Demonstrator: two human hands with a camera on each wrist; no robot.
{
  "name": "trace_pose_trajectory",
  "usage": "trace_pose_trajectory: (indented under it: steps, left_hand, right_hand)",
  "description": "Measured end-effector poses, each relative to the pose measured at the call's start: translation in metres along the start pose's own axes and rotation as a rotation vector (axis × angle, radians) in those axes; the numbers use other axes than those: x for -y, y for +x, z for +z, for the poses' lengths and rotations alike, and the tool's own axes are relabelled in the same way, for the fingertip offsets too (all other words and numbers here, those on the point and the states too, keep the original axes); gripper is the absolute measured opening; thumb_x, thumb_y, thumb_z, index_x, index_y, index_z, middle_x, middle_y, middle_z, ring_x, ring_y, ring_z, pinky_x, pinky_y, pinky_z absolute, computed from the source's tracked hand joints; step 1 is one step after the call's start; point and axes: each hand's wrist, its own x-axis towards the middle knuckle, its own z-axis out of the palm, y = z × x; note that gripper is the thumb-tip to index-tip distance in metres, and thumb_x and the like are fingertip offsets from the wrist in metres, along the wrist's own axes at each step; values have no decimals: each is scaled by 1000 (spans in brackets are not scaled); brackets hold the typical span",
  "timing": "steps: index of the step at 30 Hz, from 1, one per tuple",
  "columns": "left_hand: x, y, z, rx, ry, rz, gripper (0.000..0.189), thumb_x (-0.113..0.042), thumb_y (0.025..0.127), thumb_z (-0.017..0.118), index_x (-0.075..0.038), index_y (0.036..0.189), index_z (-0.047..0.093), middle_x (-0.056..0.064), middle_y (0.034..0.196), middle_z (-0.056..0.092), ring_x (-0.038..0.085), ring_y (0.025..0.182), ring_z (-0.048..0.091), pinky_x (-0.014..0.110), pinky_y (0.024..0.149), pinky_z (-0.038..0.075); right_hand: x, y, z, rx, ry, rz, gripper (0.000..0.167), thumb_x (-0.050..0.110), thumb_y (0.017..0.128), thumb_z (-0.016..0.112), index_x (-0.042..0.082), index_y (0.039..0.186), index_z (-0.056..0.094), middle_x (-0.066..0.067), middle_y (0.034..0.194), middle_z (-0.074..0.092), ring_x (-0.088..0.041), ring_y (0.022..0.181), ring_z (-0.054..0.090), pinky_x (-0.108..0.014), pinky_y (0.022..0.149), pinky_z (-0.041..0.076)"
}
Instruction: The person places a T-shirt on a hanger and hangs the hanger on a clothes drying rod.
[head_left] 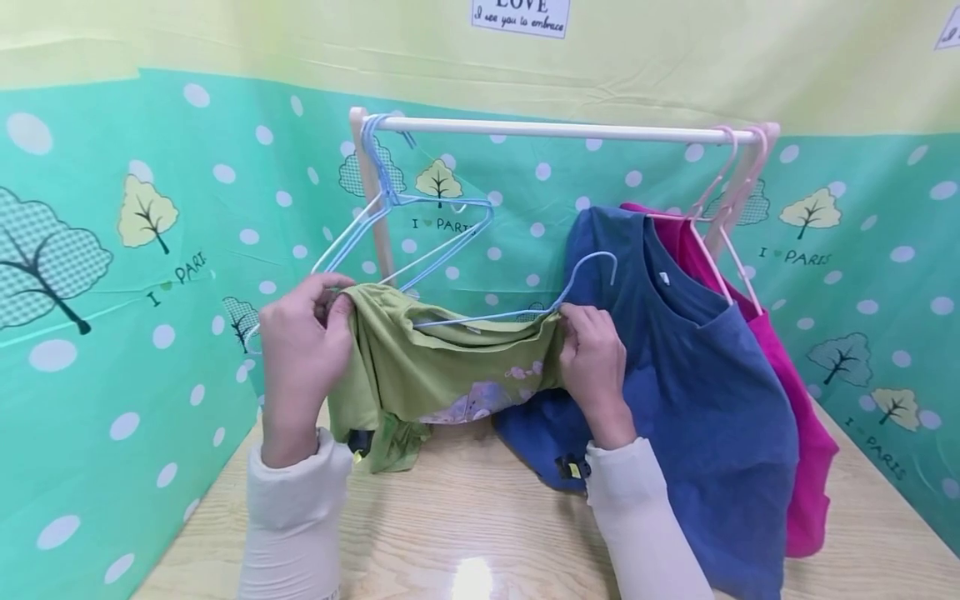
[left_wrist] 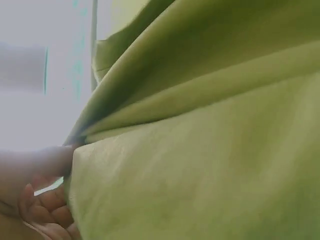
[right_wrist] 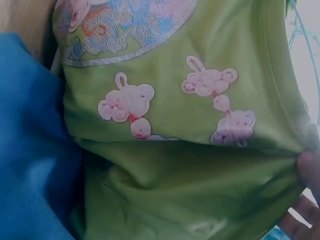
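Note:
A green T-shirt (head_left: 435, 375) with a pastel print is held up between both hands above the table. My left hand (head_left: 306, 358) pinches its left shoulder between thumb and fingers; in the left wrist view the green cloth (left_wrist: 200, 165) fills most of the picture. My right hand (head_left: 596, 354) grips the other side of the neckline beside a light blue hanger (head_left: 495, 317). The hanger lies partly inside the neck opening, its hook standing up by the right hand; its lower part is hidden. Pink figures on the shirt (right_wrist: 130, 102) show in the right wrist view.
Behind stands a clothes rack with a white rail (head_left: 555, 128). Blue and white hangers (head_left: 390, 200) hang at its left end. A dark blue shirt (head_left: 675, 400) and a magenta garment (head_left: 813, 467) hang on pink hangers at the right. The wooden table (head_left: 420, 533) lies below.

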Motion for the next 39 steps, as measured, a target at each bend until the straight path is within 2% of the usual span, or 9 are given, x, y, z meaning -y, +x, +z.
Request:
trace_pose_trajectory:
  steps: [7, 13, 18, 22, 24, 26, 29, 32, 39]
  left_hand:
    - [5, 1, -9, 165, 65, -15, 14, 2, 97, 61, 5, 100, 74, 22, 91, 72, 35, 79, 64, 43, 71, 48]
    - [10, -1, -21, 328, 152, -54, 18, 1, 98, 58, 0, 108, 74, 19, 93, 71, 31, 72, 58, 42, 66, 45]
    - [6, -2, -22, 508, 156, -32, 43, 3, 92, 50, 1, 132, 62, 22, 125, 62, 37, 98, 57, 50, 80, 48]
    - [1, -4, -16, 606, 102, 34, 59, 4, 87, 53, 0, 146, 49, 21, 139, 52, 35, 109, 52, 51, 90, 46]
    - [-2, -5, -12, 592, 68, 72, 51, 1, 91, 59, 1, 142, 53, 19, 133, 57, 33, 104, 54, 48, 88, 47]
    - [-4, -6, -7, 533, 41, 104, 37, -3, 95, 65, 2, 131, 62, 17, 122, 64, 31, 99, 58, 47, 87, 49]
    - [-8, -6, 1, 382, 27, 125, 17, -8, 96, 71, 2, 109, 73, 14, 97, 69, 27, 81, 59, 41, 74, 49]
    - [-10, -6, 8, 249, 55, 148, 8, -6, 93, 74, 2, 94, 77, 13, 84, 70, 26, 69, 58, 39, 66, 47]
    - [-9, -6, 15, 87, 121, 228, 11, -5, 87, 80, 5, 87, 76, 16, 80, 69, 35, 73, 66, 45, 68, 53]
  right_hand:
    - [3, 3, -4, -82, 10, -16, 14, 5, 101, 60, 1, 106, 72, -16, 99, 72, -37, 84, 63, -52, 71, 55]
    - [2, 4, -5, -95, 9, 19, 14, 6, 101, 58, 3, 105, 71, -15, 99, 71, -36, 84, 62, -51, 69, 54]
    - [3, 4, -5, -94, 7, 15, 15, 6, 101, 58, 2, 105, 72, -15, 98, 71, -36, 84, 62, -52, 69, 54]
    - [4, 3, -3, -103, 13, 12, 14, 5, 100, 59, 2, 105, 72, -15, 97, 72, -36, 83, 62, -53, 67, 54]
    - [4, 3, -3, -104, 16, 12, 14, 5, 100, 59, 2, 105, 72, -15, 97, 72, -35, 82, 62, -53, 66, 54]
    - [5, 3, -2, -103, 16, 13, 14, 5, 100, 59, 2, 105, 72, -15, 96, 72, -35, 82, 62, -53, 66, 54]
    - [5, 3, -3, -101, 17, 10, 15, 5, 101, 59, 2, 105, 73, -15, 96, 72, -35, 82, 62, -53, 67, 54]
    - [6, 4, -4, -98, 20, 3, 15, 6, 101, 60, 2, 105, 73, -16, 96, 72, -36, 83, 63, -52, 70, 54]
    - [7, 4, -5, -99, 69, -8, 15, 4, 100, 62, 0, 106, 75, -16, 96, 73, -35, 84, 64, -49, 73, 55]
